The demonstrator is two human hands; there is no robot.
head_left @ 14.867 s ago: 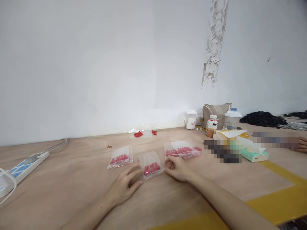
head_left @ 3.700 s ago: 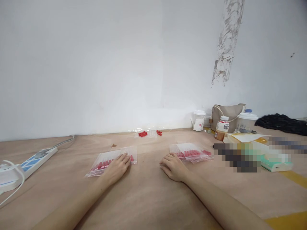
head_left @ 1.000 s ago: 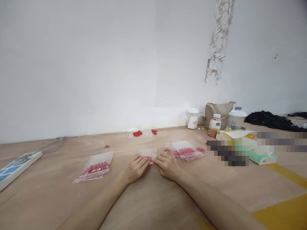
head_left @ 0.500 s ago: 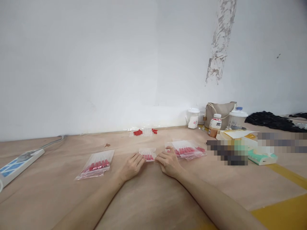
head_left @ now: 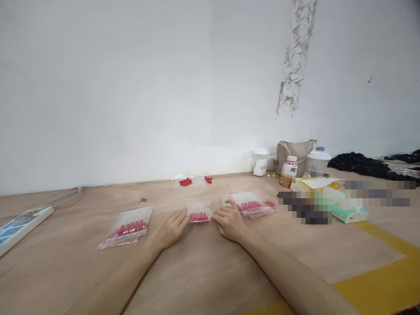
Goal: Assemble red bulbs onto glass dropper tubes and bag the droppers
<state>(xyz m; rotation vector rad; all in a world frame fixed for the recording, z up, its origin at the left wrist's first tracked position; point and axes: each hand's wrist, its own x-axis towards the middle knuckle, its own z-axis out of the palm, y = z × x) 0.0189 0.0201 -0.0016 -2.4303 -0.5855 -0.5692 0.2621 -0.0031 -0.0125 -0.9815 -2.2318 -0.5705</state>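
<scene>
In the middle of the paper-covered table lies a small clear plastic bag [head_left: 198, 211], holding several slim white pieces with red ends. My right hand [head_left: 229, 223] is at its right edge, fingertips closed on the lower corner and one finger raised. Just left of the same bag, my left hand [head_left: 171, 230] rests on the table with fingers stretched out and nothing in them; its thumb is partly hidden. A stack of similar filled bags [head_left: 129, 224] lies to the left. More filled bags [head_left: 252, 203] overlap just beyond my right hand.
Loose red pieces [head_left: 185, 182] lie on clear plastic by the wall. A power strip [head_left: 29, 225] is at far left. On the right stand a paper-wrapped cup [head_left: 260, 162], a bottle [head_left: 289, 171], a lidded cup [head_left: 318, 164], a grey bag [head_left: 295, 153] and a tissue pack [head_left: 349, 212].
My left hand has drawn away from the bag toward the left, uncovering its left side. The right hand stays at the bag's right edge. The whole view has shifted slightly.
</scene>
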